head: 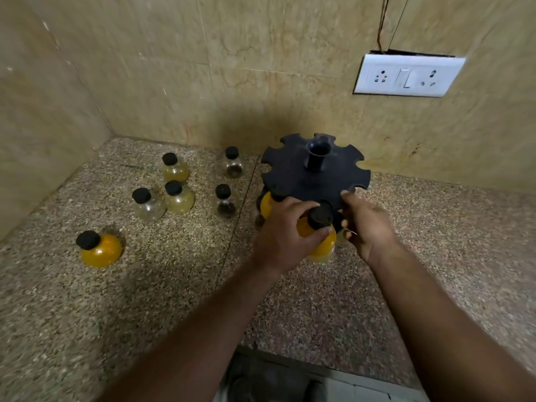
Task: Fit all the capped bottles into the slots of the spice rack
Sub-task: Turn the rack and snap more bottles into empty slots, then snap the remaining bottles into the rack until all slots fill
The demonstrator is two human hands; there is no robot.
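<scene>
Black spice rack (316,175) stands on the granite counter (145,285), right of centre near the far wall. Left hand (284,233) grips a yellow-filled bottle (324,248) just below its cap, at the rack's near rim. Right hand (367,227) pinches that rim, thumb on top, fingers curled beneath. Six loose bottles (177,195) stand to the left.

Six loose bottles (178,197), one held bottle (322,245), one racked bottle (266,206) (partly hidden); one spice rack (290,175), one socket plate (407,75); two hands, left hand (285,227) and right hand (368,224).
</scene>
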